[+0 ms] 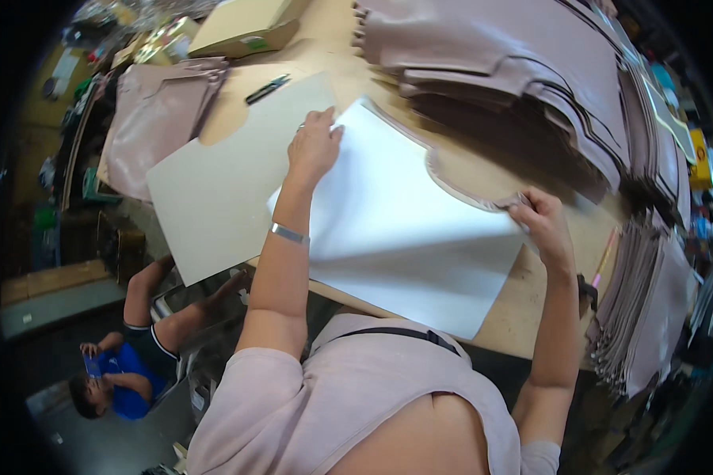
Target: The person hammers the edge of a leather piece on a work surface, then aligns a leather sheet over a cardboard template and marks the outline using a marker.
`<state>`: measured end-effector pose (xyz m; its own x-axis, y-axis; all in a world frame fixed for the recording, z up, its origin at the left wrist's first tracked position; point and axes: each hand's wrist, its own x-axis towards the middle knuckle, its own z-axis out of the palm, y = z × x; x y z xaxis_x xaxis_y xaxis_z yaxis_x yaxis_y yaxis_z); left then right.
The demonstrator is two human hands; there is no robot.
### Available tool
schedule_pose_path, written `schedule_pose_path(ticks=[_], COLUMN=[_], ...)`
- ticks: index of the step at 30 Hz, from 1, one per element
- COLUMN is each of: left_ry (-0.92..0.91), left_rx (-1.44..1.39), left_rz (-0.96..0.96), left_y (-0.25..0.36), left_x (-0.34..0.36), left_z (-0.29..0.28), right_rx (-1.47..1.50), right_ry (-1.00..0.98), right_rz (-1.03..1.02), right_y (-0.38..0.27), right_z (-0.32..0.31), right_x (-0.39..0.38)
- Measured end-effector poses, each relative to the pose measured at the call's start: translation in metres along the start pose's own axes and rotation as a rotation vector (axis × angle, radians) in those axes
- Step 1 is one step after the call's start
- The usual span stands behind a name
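A mauve leather piece point(388, 182) lies white backing up across the table's front edge, with a narrow mauve fold along its curved far side. My left hand point(315, 148) is closed at its far left edge, fingers bent over the margin; the fingertips are partly hidden. At the right end of the fold, my right hand point(543, 222) pinches the corner between thumb and fingers, and the sheet rises slightly there. Under and left of the piece rests a flat grey-beige sheet point(214, 186) with a notch in its far edge.
A dark pen-like tool point(268, 89) lies beyond the grey sheet. Mauve leather stacks stand at far right point(499, 47) and left point(154, 119); more strips point(642, 301) hang at the right edge. A cardboard box point(245, 28) sits at the back. Another person point(127, 372) reclines at lower left.
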<state>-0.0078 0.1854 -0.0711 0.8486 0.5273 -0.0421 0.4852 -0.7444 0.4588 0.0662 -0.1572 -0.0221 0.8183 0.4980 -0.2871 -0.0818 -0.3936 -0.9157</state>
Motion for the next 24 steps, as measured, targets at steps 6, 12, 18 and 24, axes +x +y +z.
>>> schedule_pose_path(ticks=[6, 12, 18, 24], left_ry=[0.355, 0.320, 0.194, 0.249], left_rx=[0.297, 0.348, 0.433, 0.148], left_rz=[-0.325, -0.219, -0.127, -0.017], left_y=[-0.118, -0.133, -0.137, -0.108], left_x=[0.018, 0.017, 0.055, 0.054], left_z=[-0.026, -0.024, -0.044, -0.029], right_rx=[0.082, 0.124, 0.065, -0.033], right_ry=[-0.026, -0.037, -0.034, -0.033], right_rz=[0.027, 0.014, 0.000, -0.028], right_y=[0.003, 0.005, -0.002, -0.010], right_z=[0.001, 0.003, 0.004, 0.005], right_x=[-0.002, 0.003, 0.003, -0.002])
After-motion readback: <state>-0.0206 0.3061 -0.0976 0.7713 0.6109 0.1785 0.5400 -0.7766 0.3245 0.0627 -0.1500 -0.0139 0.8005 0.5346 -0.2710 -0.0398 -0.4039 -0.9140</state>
